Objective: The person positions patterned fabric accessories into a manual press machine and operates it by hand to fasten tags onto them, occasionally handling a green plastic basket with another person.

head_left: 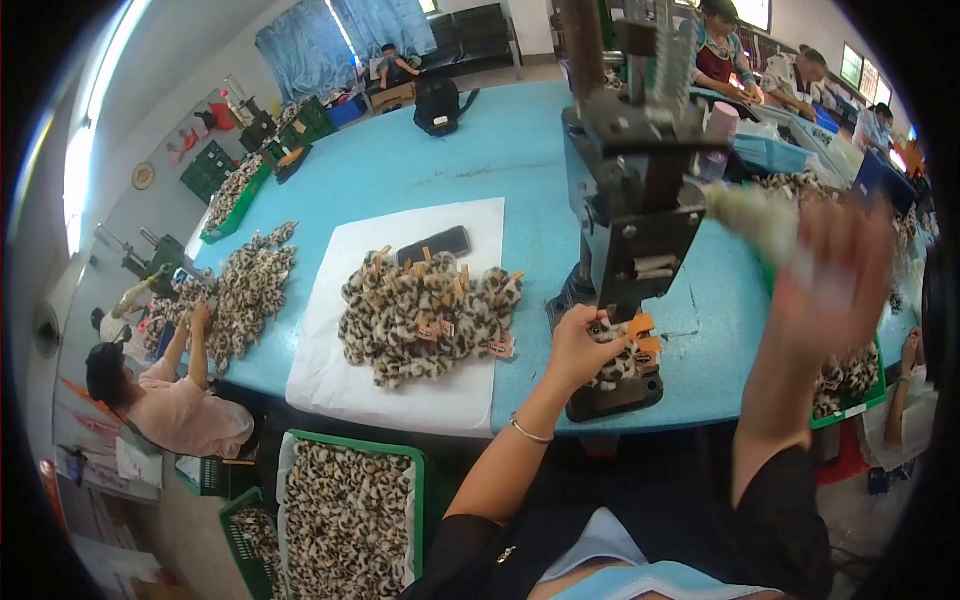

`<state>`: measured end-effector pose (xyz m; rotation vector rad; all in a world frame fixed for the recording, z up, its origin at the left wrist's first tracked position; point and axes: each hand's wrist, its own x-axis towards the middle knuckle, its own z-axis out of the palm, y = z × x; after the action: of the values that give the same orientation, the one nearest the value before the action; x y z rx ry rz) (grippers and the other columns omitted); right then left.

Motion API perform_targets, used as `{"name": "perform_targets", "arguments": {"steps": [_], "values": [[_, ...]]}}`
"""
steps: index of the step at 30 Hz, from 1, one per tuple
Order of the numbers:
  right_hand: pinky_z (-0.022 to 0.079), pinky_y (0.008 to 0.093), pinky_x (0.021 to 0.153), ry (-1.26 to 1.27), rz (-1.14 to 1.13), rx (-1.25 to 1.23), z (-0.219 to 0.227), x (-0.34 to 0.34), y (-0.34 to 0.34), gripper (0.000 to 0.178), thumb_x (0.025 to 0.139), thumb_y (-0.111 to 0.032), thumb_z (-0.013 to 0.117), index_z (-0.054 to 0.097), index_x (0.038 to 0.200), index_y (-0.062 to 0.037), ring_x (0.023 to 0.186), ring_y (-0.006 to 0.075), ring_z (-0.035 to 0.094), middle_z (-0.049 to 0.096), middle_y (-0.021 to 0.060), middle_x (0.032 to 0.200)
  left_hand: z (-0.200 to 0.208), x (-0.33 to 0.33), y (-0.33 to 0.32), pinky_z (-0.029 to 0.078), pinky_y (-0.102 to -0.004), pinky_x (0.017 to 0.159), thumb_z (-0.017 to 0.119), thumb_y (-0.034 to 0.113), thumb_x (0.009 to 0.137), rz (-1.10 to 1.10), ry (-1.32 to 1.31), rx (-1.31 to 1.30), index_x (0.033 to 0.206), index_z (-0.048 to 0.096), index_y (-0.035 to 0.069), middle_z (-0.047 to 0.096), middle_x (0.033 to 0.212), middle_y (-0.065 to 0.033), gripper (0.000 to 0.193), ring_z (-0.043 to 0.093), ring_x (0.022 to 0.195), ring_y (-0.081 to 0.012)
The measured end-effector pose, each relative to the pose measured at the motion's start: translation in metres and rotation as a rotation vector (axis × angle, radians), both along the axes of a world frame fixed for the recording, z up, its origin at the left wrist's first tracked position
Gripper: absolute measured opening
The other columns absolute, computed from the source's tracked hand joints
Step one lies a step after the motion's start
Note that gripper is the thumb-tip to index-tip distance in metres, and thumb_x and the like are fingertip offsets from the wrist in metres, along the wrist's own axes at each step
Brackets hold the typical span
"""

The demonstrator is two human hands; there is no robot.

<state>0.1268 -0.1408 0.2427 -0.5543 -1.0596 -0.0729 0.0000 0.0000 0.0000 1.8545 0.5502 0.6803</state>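
Note:
A dark metal hand press (640, 210) stands at the near edge of the blue table. My left hand (582, 345) is under its ram, thumb and fingers closed on a spotted furry piece (612, 372). Orange tags (643, 340) show beside my fingertips, over the press base (618, 398). Blurred by motion, my right hand (830, 265) is wrapped round the pale, cloth-covered lever handle (750, 215) at the right of the press. Left of the press, a heap of spotted furry pieces (425, 315), some with orange tags, lies on a white sheet (325, 370).
A phone (434, 245) lies behind the heap. Green-rimmed crates (420, 490) of furry pieces stand below the table edge. At left, a person (170, 400) handles another pile (250, 290). A black bag (438, 105) sits at the far edge; several people work at back right.

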Motion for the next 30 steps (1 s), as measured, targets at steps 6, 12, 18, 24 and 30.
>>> {"name": "perform_targets", "arguments": {"steps": [6,12,18,24,30], "values": [[0.042,0.0255,0.070,-0.088,-0.536,-0.090,0.023,0.026,0.060,0.020,0.093,-0.019,0.045,0.057,0.097,-0.0028,0.079,0.0119,0.052,0.057,0.0035,0.090,0.014,-0.002,0.026,0.045,-0.0323,0.073,0.082,0.023,0.061,-0.073,-0.028,-0.103,0.085,0.060,0.001,0.055,0.081,-0.0084,0.040,0.054,0.081,-0.0238],[0.042,0.0313,0.087,0.225,0.057,-0.457,0.023,0.094,0.106,0.038,0.096,-0.027,0.045,0.049,0.124,-0.0024,0.098,0.0140,0.054,0.056,0.0064,0.115,0.034,-0.033,0.025,0.040,-0.0365,0.080,0.073,0.037,0.073,0.062,0.055,0.151,0.091,0.063,0.004,0.053,0.084,-0.0085,0.039,0.047,0.089,-0.0261],[0.036,0.0212,0.046,0.526,-0.025,-1.130,-0.195,0.026,0.040,0.020,0.090,-0.026,0.054,0.058,0.092,-0.0067,0.053,0.0064,0.045,0.049,-0.0028,0.064,-0.008,-0.035,0.041,0.041,-0.0295,0.057,0.055,0.028,0.091,-0.055,0.419,0.272,0.101,0.057,0.006,0.057,0.084,-0.0036,0.024,0.053,0.075,-0.0160],[0.040,0.0301,0.046,0.125,0.182,-1.254,-0.219,-0.002,0.052,0.022,0.085,-0.021,0.062,0.061,0.078,-0.0008,0.054,0.0106,0.052,0.057,0.0002,0.068,0.028,-0.031,0.018,0.041,-0.0160,0.059,0.053,0.019,0.093,-0.141,-0.067,-0.704,0.102,0.057,0.005,0.058,0.090,0.0037,0.017,0.051,0.079,-0.0025],[0.042,0.0302,0.055,-0.218,-0.286,-0.703,-0.191,-0.038,0.031,0.012,0.073,-0.004,0.066,0.059,0.084,-0.0008,0.058,0.0207,0.053,0.053,0.0062,0.066,0.058,-0.034,-0.007,0.040,-0.0188,0.070,0.059,0.012,0.089,-0.169,-0.290,-0.695,0.089,0.052,0.006,0.054,0.085,0.0028,0.009,0.047,0.078,-0.0039]]}}
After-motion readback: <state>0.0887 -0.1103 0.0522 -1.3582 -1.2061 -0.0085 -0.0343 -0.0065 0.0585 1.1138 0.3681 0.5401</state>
